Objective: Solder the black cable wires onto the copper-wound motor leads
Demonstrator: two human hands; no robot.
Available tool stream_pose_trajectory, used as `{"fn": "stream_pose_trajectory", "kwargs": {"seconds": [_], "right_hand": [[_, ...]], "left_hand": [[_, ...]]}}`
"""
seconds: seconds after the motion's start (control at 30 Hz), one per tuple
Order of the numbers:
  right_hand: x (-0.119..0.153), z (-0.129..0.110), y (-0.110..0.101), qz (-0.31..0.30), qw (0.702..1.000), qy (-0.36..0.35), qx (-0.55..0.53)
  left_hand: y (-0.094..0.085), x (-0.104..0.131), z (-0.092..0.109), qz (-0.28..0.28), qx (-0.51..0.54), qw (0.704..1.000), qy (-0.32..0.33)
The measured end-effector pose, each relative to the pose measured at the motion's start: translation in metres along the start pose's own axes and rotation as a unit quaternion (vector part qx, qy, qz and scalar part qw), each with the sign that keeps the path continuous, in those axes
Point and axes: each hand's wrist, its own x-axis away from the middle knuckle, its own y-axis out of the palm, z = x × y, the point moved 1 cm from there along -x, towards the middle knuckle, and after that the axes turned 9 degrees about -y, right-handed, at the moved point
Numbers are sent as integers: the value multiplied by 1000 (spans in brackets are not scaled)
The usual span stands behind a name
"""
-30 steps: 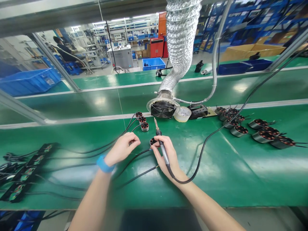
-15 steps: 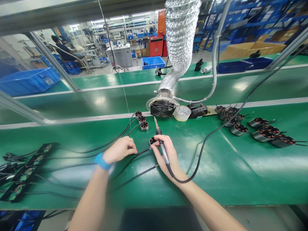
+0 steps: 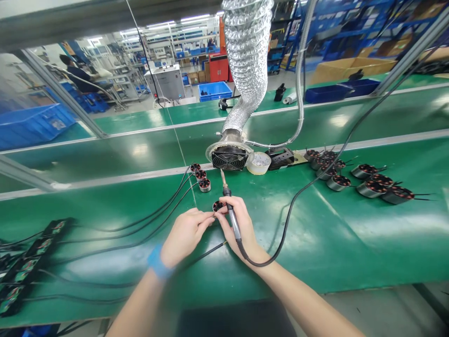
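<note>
My right hand point(image 3: 242, 227) is wrapped round a soldering iron point(image 3: 232, 219), its tip pointing up and away from me. Thumb and finger of that hand also meet beside a small round motor point(image 3: 217, 205) with copper windings, partly hidden behind them. My left hand point(image 3: 185, 235), with a blue band point(image 3: 159, 262) at the wrist, pinches at the same spot, apparently on the end of a black cable mostly covered by the hand. Another black cable point(image 3: 210, 252) lies below, its bared end near my right hand. Three motors point(image 3: 200, 174) with cables attached stand farther back.
A fume extractor fan point(image 3: 229, 160) hangs ahead under a silver duct point(image 3: 245, 61), beside a tape roll point(image 3: 258, 164). Several motors point(image 3: 372, 187) stand at right. The iron's cord point(image 3: 291, 215) loops across the right side. A black strip of circuit boards point(image 3: 28, 269) lies at left.
My left hand has moved right, and its fingers now meet my right fingertips by the motor. The right hand keeps the soldering iron. The whole view has shifted slightly.
</note>
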Motion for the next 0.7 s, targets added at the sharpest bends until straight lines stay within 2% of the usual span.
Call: {"fn": "stream_pose_trajectory", "kwargs": {"seconds": [0.5, 0.7], "right_hand": [[-1, -7, -4, -23, 999, -44, -19], [-5, -3, -5, -38, 998, -29, -28]], "left_hand": [[-3, -6, -1, -44, 87, 995, -16], [1, -7, -7, -87, 235, 962, -108]]}}
